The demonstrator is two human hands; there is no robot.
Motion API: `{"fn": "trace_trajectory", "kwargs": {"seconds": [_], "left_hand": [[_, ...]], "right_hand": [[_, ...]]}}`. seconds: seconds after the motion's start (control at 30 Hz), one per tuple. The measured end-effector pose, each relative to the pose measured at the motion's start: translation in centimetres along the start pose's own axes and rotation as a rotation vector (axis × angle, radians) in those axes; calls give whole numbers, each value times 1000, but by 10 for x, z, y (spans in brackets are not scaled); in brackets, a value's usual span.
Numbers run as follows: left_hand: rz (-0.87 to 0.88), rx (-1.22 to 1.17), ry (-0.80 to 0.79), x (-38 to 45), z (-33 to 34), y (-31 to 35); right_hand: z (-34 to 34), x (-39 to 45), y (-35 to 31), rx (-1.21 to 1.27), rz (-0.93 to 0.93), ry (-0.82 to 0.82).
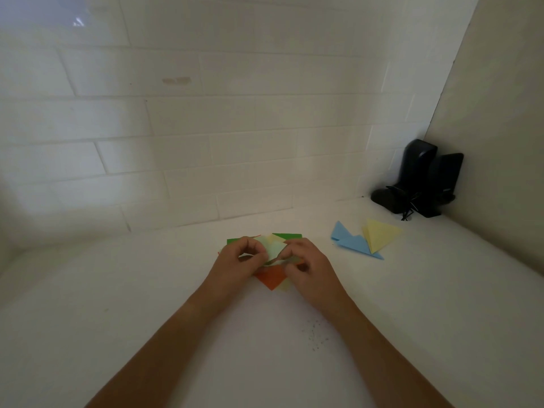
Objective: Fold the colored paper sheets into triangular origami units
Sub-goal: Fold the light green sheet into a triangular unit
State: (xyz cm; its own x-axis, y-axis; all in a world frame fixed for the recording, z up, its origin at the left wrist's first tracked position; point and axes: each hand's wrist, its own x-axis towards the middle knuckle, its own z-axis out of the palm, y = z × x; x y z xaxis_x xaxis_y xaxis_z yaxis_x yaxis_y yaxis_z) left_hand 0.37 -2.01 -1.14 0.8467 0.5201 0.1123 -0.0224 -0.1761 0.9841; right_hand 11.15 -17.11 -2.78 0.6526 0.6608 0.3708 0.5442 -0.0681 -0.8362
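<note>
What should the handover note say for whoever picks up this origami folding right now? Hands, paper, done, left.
Left hand: pinching the pale green sheet at its left side.
Right hand: pinching the same sheet from the right; a fold is in progress, held just above the stack.
Paper stack: under both hands on the white counter, with orange, dark green and pale yellow sheets showing, still unfolded.
Done: folded blue pieces and a folded yellow triangle lie to the right, overlapping, near the black speakers.
Left: finish the pale green unit, then fold the rest of the stack.
</note>
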Motion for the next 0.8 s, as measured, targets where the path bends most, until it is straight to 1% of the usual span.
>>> {"fn": "trace_trajectory", "kwargs": {"seconds": [0.07,0.17,0.27,0.37,0.43,0.5,0.57,0.67,0.8], "left_hand": [[2,32,19,1,-2,-3],[-18,3,60,4,-4,-6],[-5,22,33,2,-4,-6],[2,52,12,2,-4,-8],[8,47,34,2,-4,-7],[10,31,47,2,-4,-6],[18,35,63,2,-4,-7],[42,65,72,1,-6,-8],[48,35,38,0,-1,-5]], "right_hand": [[-1,0,-1,-5,-2,5],[-1,0,-2,21,8,-7],[-1,0,0,19,20,-36],[1,1,1,17,27,-4],[1,1,0,30,75,29],[-1,-1,-2,94,133,20],[-2,-2,-3,123,133,5],[-2,-3,-3,69,143,18],[-1,-3,-2,13,126,95]]}}
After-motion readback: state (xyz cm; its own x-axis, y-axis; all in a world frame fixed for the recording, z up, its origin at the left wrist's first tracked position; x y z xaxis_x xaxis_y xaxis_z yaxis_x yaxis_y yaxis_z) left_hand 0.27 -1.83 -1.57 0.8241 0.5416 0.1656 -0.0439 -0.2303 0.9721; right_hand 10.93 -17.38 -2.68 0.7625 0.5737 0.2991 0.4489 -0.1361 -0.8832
